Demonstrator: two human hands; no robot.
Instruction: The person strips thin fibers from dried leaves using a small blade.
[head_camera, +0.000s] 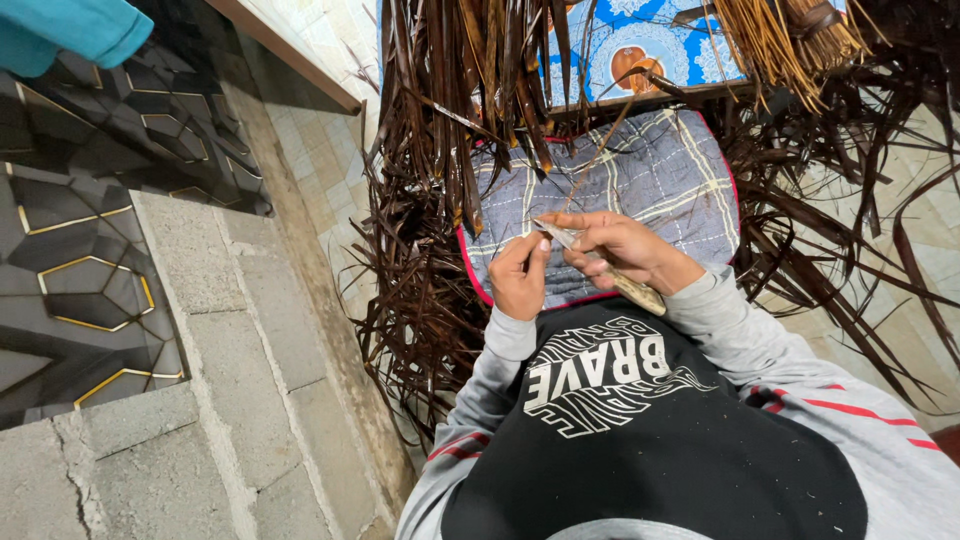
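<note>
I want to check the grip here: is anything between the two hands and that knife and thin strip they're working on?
Nothing visible. The right hand grips the knife directly, and the left hand pinches at the blade's tip, where a thin strip leads away. The dark leaf strips lie beyond, over the quilted cushion.

Hands (520, 278): two bare hands, both the person's own; the other (615, 245) is just beside the first.
Knife with pale wooden handle (612, 270): one, held across both hands.
Grey-blue checked quilted cushion with red piping (650, 170): one.
Blue patterned cloth with white and orange motifs (640, 40): one.
Dark brown dried palm leaf strips (450, 120): too many to count; one large heap spread around the cushion.
Bundle of thin pale tan leaf ribs (790, 35): one bundle, single ribs too many to count.
Grey concrete blocks (250, 370): at least five visible in the low wall.
Turquoise cloth (65, 30): one piece, at the frame's top left corner.
</note>
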